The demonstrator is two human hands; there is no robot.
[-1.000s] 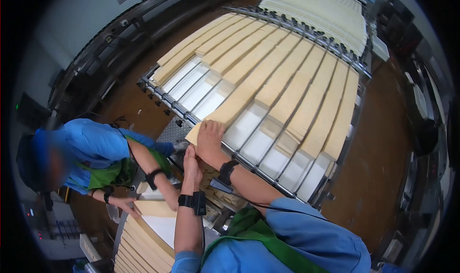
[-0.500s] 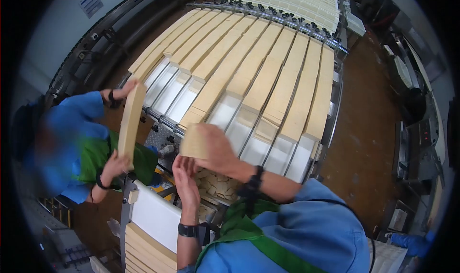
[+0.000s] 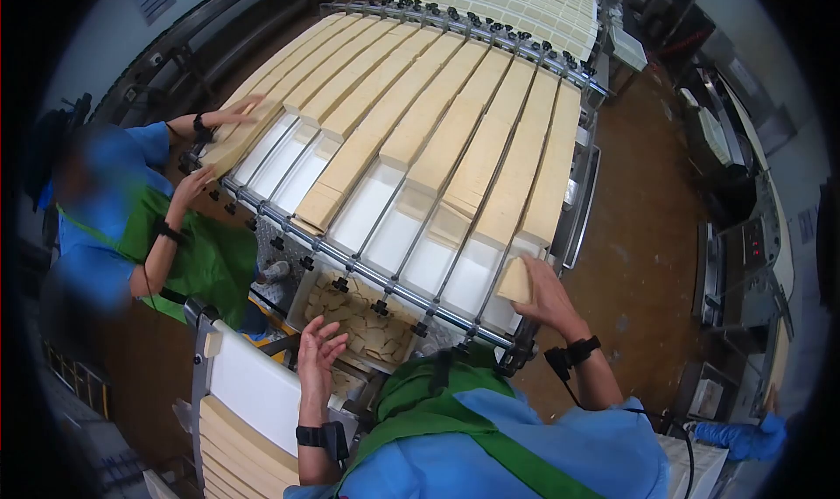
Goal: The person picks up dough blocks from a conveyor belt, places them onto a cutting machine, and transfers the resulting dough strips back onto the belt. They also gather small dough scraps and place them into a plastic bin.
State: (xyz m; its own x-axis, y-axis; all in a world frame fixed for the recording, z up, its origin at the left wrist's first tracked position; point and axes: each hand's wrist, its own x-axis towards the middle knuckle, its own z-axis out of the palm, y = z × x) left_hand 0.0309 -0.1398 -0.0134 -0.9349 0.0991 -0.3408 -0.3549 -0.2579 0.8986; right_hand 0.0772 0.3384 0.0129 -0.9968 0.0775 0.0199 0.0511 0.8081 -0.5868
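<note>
My right hand (image 3: 553,296) is closed around a short pale yellow block piece (image 3: 514,282) at the near right corner of the lane table. My left hand (image 3: 317,348) hangs palm-in with its fingers apart, holding nothing, beside a bin of flat pale offcuts (image 3: 376,328). Ahead of both hands, long pale yellow slabs (image 3: 429,105) lie side by side in lanes split by thin metal rods. White belt (image 3: 363,206) shows at the near ends of several lanes, where the slabs stop at uneven lengths.
At the left, a co-worker in a green apron (image 3: 188,254) has both hands on a slab (image 3: 232,149) in the outer lane. A metal bar with black knobs (image 3: 350,263) edges the table's front. Below left, a white conveyor (image 3: 262,381) carries more slabs (image 3: 236,451).
My right hand has carried the block piece from the middle to the right, away from my left hand, whose fingers have spread. The co-worker's slab has moved from upright onto the outer lane.
</note>
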